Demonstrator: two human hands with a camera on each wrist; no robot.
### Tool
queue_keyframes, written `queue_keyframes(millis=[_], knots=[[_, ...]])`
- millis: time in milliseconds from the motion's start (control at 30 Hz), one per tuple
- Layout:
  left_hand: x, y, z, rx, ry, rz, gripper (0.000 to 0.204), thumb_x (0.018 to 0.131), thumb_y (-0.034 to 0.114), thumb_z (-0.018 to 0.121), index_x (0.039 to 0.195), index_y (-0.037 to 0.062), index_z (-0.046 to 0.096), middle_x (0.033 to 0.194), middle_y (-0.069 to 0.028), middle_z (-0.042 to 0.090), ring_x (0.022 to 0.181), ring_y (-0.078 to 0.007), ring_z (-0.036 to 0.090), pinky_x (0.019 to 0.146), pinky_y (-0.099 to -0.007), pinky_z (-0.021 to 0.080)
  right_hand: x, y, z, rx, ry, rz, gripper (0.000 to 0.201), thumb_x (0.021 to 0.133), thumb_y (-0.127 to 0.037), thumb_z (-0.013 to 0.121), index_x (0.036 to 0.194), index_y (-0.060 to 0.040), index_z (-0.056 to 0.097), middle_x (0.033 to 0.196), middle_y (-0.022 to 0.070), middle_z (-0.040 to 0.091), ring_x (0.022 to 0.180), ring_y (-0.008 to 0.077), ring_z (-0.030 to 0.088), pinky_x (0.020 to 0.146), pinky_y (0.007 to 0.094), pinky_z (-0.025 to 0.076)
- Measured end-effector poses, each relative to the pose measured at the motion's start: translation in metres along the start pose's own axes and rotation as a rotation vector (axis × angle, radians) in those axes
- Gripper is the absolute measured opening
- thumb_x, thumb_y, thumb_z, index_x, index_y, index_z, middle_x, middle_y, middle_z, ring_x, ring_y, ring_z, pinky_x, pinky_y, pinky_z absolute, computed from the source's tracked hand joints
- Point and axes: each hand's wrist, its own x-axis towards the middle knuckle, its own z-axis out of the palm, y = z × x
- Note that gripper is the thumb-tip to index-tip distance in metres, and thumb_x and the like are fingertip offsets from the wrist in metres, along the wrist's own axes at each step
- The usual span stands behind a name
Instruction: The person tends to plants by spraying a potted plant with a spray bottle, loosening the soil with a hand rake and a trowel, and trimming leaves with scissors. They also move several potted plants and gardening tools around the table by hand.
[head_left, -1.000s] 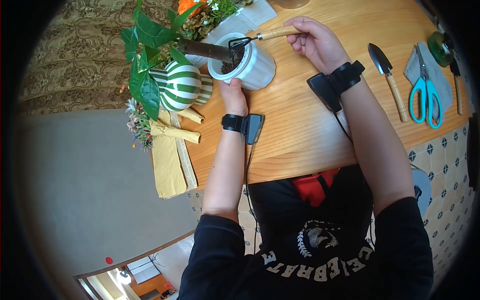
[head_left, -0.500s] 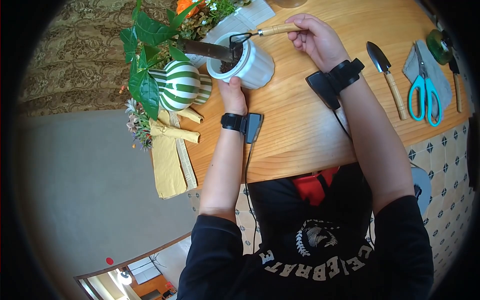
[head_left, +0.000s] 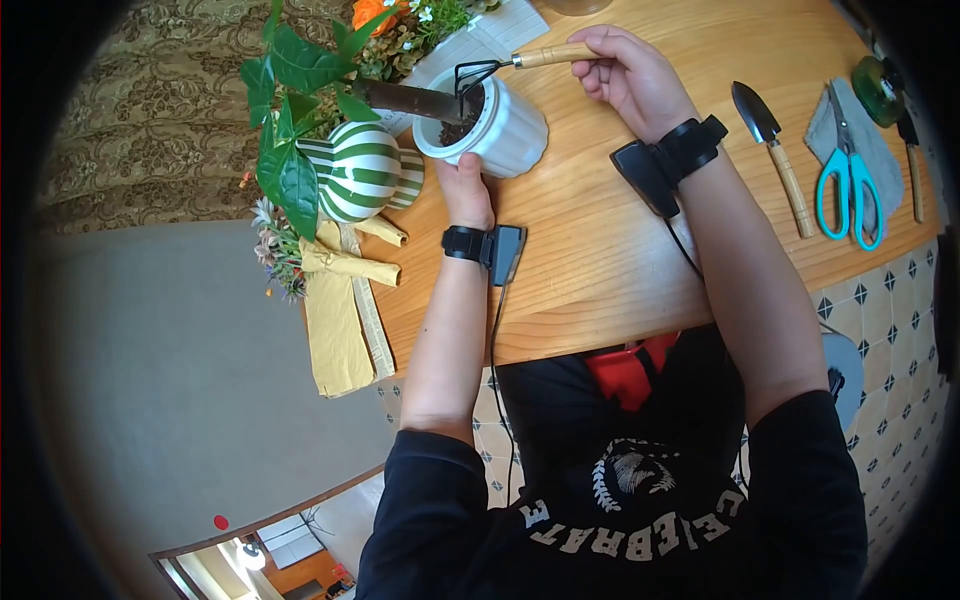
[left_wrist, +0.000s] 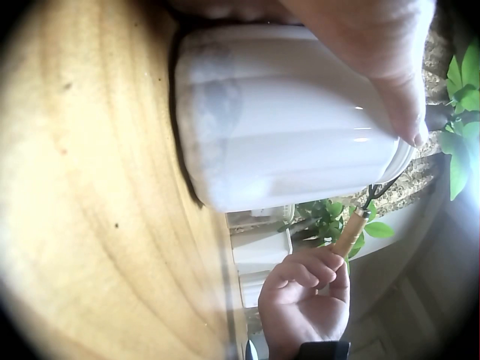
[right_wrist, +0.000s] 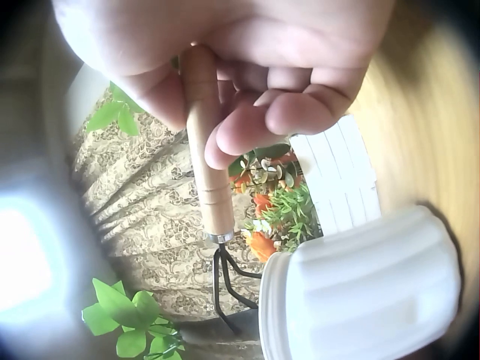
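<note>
A white fluted pot [head_left: 520, 132] holds dark soil [head_left: 458, 132] and a plant with a thick brown stem [head_left: 410, 99]. My left hand [head_left: 466, 195] grips the pot's near side, its thumb at the rim in the left wrist view [left_wrist: 401, 105]; its other fingers are mostly hidden. In my right hand [head_left: 640, 85] is the wooden handle [head_left: 550, 56] of a small black rake [head_left: 478, 70], pinched between thumb and fingers. The rake's tines reach over the rim beside the stem, their tips near the soil.
To the right lie a small trowel [head_left: 757, 112], turquoise-handled scissors [head_left: 849, 190] on a grey cloth [head_left: 822, 135] and a green tape roll [head_left: 878, 95]. At left are a green-striped white vase [head_left: 362, 172] and yellow wrapping [head_left: 335, 330]. Behind stands a white planter [head_left: 490, 38] with flowers.
The rake's tines dipped toward the soil and have since risen slightly, and the right hand has shifted a little upward in the view. The left hand has kept its grip on the pot.
</note>
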Motion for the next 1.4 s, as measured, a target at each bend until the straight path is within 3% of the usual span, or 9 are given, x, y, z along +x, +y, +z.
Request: queue_keyframes(millis=[367,1400], knots=[[-0.0013,0.0018,0.0003,0.000,0.010,-0.014,0.082,0.075,0.058,0.067,0.131,0.0047,0.038,0.131,-0.0061,0.047,0.121,-0.0203,0.042,0.104,-0.0368,0.030,-0.0019,-0.0034,0.0024,-0.082,0.023,0.005,0.020,0.092,-0.015,0.048,0.101,-0.0006,0.059,0.075,0.0038,0.058,0.064,0.0077,0.052,0.060,0.0192,0.044],[-0.0010,0.0008,-0.0006,-0.004,0.007,-0.028,0.083,0.074,0.058,0.068,0.131,0.0050,0.039,0.131,-0.0059,0.047,0.122,-0.0203,0.042,0.104,-0.0367,0.030,0.0003,-0.0005,-0.0026,-0.006,-0.022,-0.012,0.022,0.090,-0.019,0.053,0.100,-0.0012,0.062,0.077,0.0032,0.060,0.067,0.0070,0.053,0.063,0.0197,0.046]])
